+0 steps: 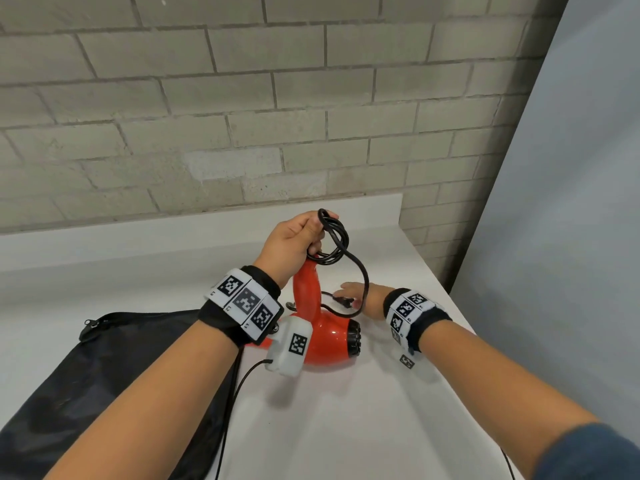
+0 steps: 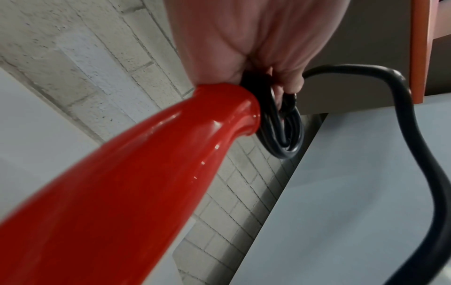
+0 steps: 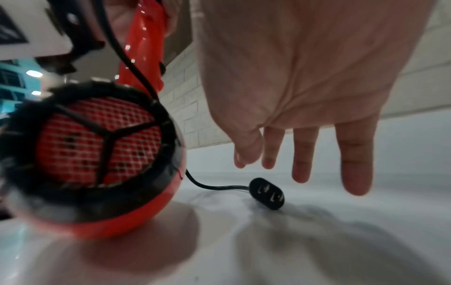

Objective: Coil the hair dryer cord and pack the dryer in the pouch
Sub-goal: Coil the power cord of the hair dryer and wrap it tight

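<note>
A red hair dryer (image 1: pixel 329 341) stands on the white counter with its handle (image 2: pixel 146 164) pointing up and its black mesh intake (image 3: pixel 97 140) facing right. My left hand (image 1: pixel 294 240) grips the top of the handle together with several loops of the black cord (image 1: pixel 334 237). The rest of the cord hangs down to the plug (image 3: pixel 268 192), which lies on the counter. My right hand (image 3: pixel 305 154) hovers just above the plug with straight fingers, holding nothing. A black pouch (image 1: pixel 104 375) lies flat at the left.
A brick wall (image 1: pixel 242 116) rises behind the white counter (image 1: pixel 363 410). A pale panel (image 1: pixel 571 237) stands close on the right, past the counter's right edge. Thin black wires run from my wrist cameras.
</note>
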Tool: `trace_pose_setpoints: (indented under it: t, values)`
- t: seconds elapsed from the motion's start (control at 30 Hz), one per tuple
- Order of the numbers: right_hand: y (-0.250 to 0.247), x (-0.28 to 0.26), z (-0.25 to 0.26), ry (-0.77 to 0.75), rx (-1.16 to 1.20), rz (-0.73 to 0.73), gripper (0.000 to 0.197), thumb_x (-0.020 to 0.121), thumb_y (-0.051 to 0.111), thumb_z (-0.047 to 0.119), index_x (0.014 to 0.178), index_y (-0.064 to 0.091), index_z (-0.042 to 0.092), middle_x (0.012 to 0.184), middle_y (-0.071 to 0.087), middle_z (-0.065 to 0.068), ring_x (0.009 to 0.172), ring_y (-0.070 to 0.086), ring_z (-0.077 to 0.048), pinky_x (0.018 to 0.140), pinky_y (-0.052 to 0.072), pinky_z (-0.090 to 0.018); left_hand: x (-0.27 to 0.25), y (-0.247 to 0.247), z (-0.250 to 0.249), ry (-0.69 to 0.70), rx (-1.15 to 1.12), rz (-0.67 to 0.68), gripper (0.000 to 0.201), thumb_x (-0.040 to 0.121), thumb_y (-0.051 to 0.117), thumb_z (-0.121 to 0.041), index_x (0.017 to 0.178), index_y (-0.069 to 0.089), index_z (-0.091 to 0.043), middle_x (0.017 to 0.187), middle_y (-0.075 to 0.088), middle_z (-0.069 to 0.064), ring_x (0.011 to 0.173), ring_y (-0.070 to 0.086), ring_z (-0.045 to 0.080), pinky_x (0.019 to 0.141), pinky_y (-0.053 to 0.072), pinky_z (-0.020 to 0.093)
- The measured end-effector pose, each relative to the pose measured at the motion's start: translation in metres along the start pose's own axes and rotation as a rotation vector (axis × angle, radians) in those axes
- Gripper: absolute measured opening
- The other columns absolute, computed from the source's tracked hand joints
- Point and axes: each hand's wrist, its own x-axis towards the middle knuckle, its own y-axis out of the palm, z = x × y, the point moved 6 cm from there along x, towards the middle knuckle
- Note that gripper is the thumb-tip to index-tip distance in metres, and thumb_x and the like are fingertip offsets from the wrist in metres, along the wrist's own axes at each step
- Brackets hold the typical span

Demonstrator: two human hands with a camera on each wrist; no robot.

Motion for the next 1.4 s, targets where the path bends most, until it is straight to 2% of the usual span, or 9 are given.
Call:
trace_pose_setpoints:
  t: [0.1, 0.33, 0.6, 0.7, 0.8, 1.0, 1.1, 1.27, 1.4]
  values:
    - [0.005, 0.013, -0.001, 0.062, -0.147, 0.060, 0.044, 0.093, 0.041, 0.024, 0.137, 0.040, 0.021, 0.147, 0.038, -0.007, 0.133, 0.038, -0.028, 0.112, 0.030, -0.044, 0.000, 0.003, 0.000, -0.001, -0.009, -0.003, 0.026, 0.097, 0.036, -0.018, 0.099, 0.062, -0.017, 0.045, 0.036, -0.016, 0.044, 0.034, 0.000, 0.051, 0.029, 0.014]
    - [-0.004, 0.027, 0.003, 0.139, -0.296, -0.062, 0.021, 0.085, 0.053, 0.018, 0.098, 0.063, 0.005, 0.092, 0.062, -0.010, 0.086, 0.058, -0.027, 0.079, 0.048, -0.033, 0.006, -0.001, 0.003, 0.000, 0.019, -0.041, 0.026, 0.097, 0.037, -0.019, 0.101, 0.062, -0.015, 0.044, 0.036, -0.016, 0.044, 0.034, 0.000, 0.049, 0.030, 0.010]
    - [-0.039, -0.010, -0.034, 0.184, -0.264, -0.248, 0.028, 0.092, 0.034, 0.007, 0.117, 0.047, 0.007, 0.122, 0.052, -0.018, 0.109, 0.054, -0.035, 0.093, 0.043, -0.038, 0.004, 0.001, -0.001, -0.006, 0.055, -0.100, 0.028, 0.097, 0.035, -0.019, 0.106, 0.061, -0.010, 0.045, 0.043, -0.010, 0.041, 0.035, 0.000, 0.054, 0.031, 0.020]
    - [-0.063, -0.029, -0.037, 0.065, -0.172, -0.475, 0.021, 0.085, 0.036, -0.005, 0.088, 0.045, 0.014, 0.103, 0.050, -0.013, 0.091, 0.054, -0.031, 0.077, 0.041, -0.035, 0.004, -0.006, 0.006, 0.005, 0.049, -0.123, 0.027, 0.097, 0.037, -0.020, 0.099, 0.063, -0.016, 0.055, 0.034, -0.002, 0.043, 0.033, 0.001, 0.054, 0.029, 0.022]
    - [-0.079, -0.050, -0.023, -0.123, -0.113, -0.753, 0.025, 0.081, 0.041, -0.013, 0.084, 0.050, 0.010, 0.092, 0.050, -0.010, 0.076, 0.047, -0.026, 0.064, 0.033, -0.030, 0.000, -0.017, 0.015, -0.015, 0.014, -0.160, 0.028, 0.096, 0.040, -0.023, 0.089, 0.067, -0.024, 0.048, 0.035, -0.013, 0.045, 0.031, 0.003, 0.050, 0.030, 0.017]
    - [-0.104, -0.130, 0.033, -0.531, -0.014, -1.110, 0.017, 0.085, 0.041, 0.000, 0.084, 0.051, 0.014, 0.093, 0.059, -0.008, 0.084, 0.054, -0.024, 0.074, 0.046, -0.029, 0.002, -0.001, 0.002, 0.078, 0.034, -0.137, 0.028, 0.096, 0.039, -0.021, 0.090, 0.066, -0.028, 0.054, 0.036, -0.007, 0.047, 0.031, 0.004, 0.049, 0.031, 0.015]
    - [-0.106, -0.153, 0.057, -0.708, 0.114, -1.128, 0.024, 0.078, 0.033, -0.002, 0.081, 0.045, 0.019, 0.096, 0.054, -0.001, 0.093, 0.050, -0.004, 0.085, 0.038, -0.007, 0.005, 0.005, -0.006, 0.121, 0.098, -0.161, 0.027, 0.097, 0.038, -0.020, 0.094, 0.064, -0.027, 0.045, 0.044, -0.014, 0.045, 0.033, 0.001, 0.049, 0.031, 0.014]
    - [-0.089, -0.149, 0.080, -0.827, 0.263, -1.009, 0.031, 0.073, 0.046, -0.025, 0.076, 0.054, 0.005, 0.096, 0.056, 0.002, 0.094, 0.049, 0.013, 0.085, 0.040, -0.007, 0.002, 0.005, 0.002, 0.094, 0.088, -0.196, 0.030, 0.096, 0.039, -0.021, 0.091, 0.066, -0.034, 0.051, 0.042, -0.004, 0.053, 0.038, 0.016, 0.062, 0.036, 0.035]
    - [-0.080, -0.133, 0.091, -0.734, 0.277, -0.995, 0.014, 0.079, 0.055, -0.012, 0.083, 0.061, 0.001, 0.088, 0.058, -0.003, 0.084, 0.052, 0.011, 0.078, 0.045, -0.009, 0.001, 0.005, 0.001, 0.116, 0.105, -0.158, 0.026, 0.096, 0.040, -0.022, 0.095, 0.065, -0.027, 0.043, 0.040, -0.012, 0.048, 0.038, 0.005, 0.055, 0.037, 0.019]
